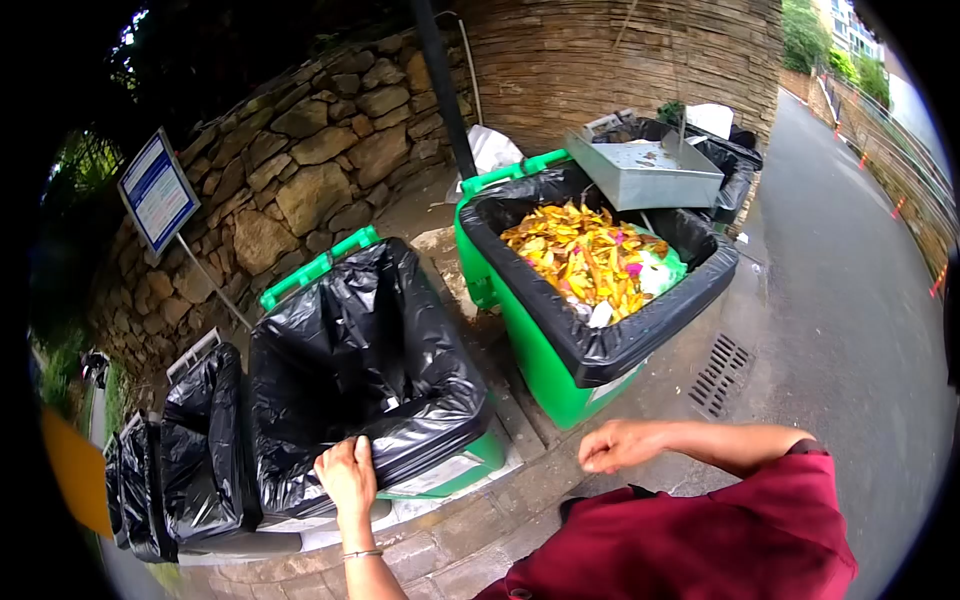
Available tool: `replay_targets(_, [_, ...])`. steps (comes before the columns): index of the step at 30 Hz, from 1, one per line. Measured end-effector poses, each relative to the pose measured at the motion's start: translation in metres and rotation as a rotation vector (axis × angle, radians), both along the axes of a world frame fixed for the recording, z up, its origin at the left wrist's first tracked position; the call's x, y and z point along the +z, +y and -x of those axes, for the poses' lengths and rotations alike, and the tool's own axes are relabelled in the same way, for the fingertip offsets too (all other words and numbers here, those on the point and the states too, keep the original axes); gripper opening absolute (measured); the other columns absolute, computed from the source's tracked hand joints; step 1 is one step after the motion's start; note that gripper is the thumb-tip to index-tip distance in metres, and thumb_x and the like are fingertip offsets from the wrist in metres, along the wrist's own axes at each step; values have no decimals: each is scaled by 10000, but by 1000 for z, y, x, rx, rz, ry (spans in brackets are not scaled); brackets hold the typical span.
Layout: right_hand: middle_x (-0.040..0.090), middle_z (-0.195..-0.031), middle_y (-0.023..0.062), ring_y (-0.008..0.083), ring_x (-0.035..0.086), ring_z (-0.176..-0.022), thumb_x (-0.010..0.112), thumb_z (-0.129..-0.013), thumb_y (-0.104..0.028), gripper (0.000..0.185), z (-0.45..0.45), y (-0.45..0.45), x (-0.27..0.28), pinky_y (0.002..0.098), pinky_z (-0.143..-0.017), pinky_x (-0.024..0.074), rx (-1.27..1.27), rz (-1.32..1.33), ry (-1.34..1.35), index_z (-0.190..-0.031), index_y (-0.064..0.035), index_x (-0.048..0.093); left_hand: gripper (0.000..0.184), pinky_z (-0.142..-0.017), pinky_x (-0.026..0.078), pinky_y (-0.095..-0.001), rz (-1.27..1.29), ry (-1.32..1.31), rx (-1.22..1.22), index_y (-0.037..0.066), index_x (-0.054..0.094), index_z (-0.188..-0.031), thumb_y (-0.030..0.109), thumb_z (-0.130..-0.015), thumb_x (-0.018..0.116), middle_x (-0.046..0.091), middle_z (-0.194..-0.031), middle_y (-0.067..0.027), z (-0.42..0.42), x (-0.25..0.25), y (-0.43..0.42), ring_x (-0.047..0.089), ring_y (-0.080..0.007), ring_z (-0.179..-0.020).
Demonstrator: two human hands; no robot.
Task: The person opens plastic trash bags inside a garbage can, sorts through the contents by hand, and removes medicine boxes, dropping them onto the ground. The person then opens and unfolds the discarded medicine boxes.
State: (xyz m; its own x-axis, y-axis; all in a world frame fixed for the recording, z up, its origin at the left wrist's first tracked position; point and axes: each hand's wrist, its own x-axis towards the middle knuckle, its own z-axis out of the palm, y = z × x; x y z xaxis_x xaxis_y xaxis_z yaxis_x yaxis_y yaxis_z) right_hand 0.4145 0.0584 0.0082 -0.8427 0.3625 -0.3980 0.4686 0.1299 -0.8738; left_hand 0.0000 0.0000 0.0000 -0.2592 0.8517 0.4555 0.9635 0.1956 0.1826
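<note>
My left hand (347,475) is closed over the front rim of a green wheelie bin (487,453), which is lined with a black bin bag (320,400) folded over its edge. Dark folds fill most of the inside of that bin. Curled in front of my body, my right hand (612,446) touches nothing and shows nothing in its fingers. Just beyond it stands a second green wheelie bin (545,365), its black liner full of yellow leaves (585,255) and some litter. A metal dustpan (655,185) rests across the back of this bin.
More black-lined bins (205,440) stand on the left, and another (735,165) is behind the dustpan. A stone wall (310,195), a dark pole (445,90) and a blue-and-white sign (158,190) are behind. A drain grate (720,375) lies beside the road (830,280).
</note>
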Motion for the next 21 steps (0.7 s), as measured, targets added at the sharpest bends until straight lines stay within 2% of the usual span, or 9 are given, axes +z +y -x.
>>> replay_targets(2, [604, -785, 31, 93, 545, -652, 591, -861, -260, 244, -19, 3, -4, 263, -617, 465, -367, 108, 20, -975, -45, 594, 290, -881, 353, -394, -21, -36, 19, 25, 643, -912, 280, -891, 508, 637, -877, -122, 2, -6, 5, 555, -274, -877])
replay_targets(3, [604, -785, 31, 93, 545, -652, 591, -861, -260, 244, -13, -15, -34, 263, -617, 465, -371, 189, 141, -975, -45, 594, 287, -884, 353, -391, 34, 88, 20, 24, 641, -919, 271, -897, 496, 637, -888, -124, 19, 30, -11, 554, -280, -884])
replay_targets(8, [589, -736, 21, 90, 546, -658, 587, -860, -261, 249, -123, -8, -51, 264, -618, 461, -450, 91, 34, -949, -28, 589, 295, -931, 337, -404, 16, 69, 48, 15, 623, -933, 253, -916, 451, 621, -951, -140, 2, 4, -2, 543, -292, -935])
replay_targets(11, [586, -731, 32, 93, 546, -646, 590, -861, -262, 255, -206, -7, -80, 272, -605, 463, -498, 87, -17, -953, -24, 587, 325, -971, 307, -427, 80, 74, 116, 27, 593, -1018, 302, -926, 447, 585, -1077, -142, -4, 1, 0, 490, -289, -1092])
replay_targets(13, [583, -717, 41, 105, 550, -632, 605, -855, -226, 241, -267, -8, -99, 275, -584, 462, -695, 155, -32, -956, -7, 590, 339, -981, 291, -450, 120, 232, 317, 39, 551, -1110, 307, -921, 464, 554, -1153, -139, -25, -2, -2, 440, -296, -1169])
replay_targets(15, [580, -704, 43, 110, 548, -621, 611, -851, -199, 227, -325, -13, -120, 273, -572, 460, -804, 200, -42, -956, 1, 592, 425, -975, 286, -464, 76, 266, 352, 42, 482, -1222, 280, -876, 547, 507, -1229, -146, -66, 3, -2, 408, -309, -1204])
replay_targets(17, [576, -691, 46, 114, 545, -610, 616, -847, -173, 213, -369, -13, -133, 271, -559, 458, -915, 241, -45, -956, 9, 594, 410, -977, 314, -448, -48, 163, 277, 42, 511, -1206, 246, -857, 581, 512, -1219, -153, -123, 26, 19, 432, -316, -1173])
replay_targets(18, [573, -683, 48, 117, 544, -602, 617, -844, -155, 205, -393, -12, -128, 266, -551, 456, -982, 229, -75, -950, 19, 593, 404, -955, 352, -427, -154, 104, 116, 14, 515, -1188, 159, -826, 621, 531, -1178, -178, -148, 34, 38, 464, -330, -1129])
replay_targets(21, [571, -677, 50, 118, 543, -587, 614, -841, -130, 187, -447, -19, -137, 263, -537, 453, -1150, 227, -102, -926, 35, 589, 333, -919, 387, -406, -176, -6, -114, -13, 563, -1097, 98, -791, 632, 561, -1107, -199, -258, 80, 107, 508, -350, -1053])
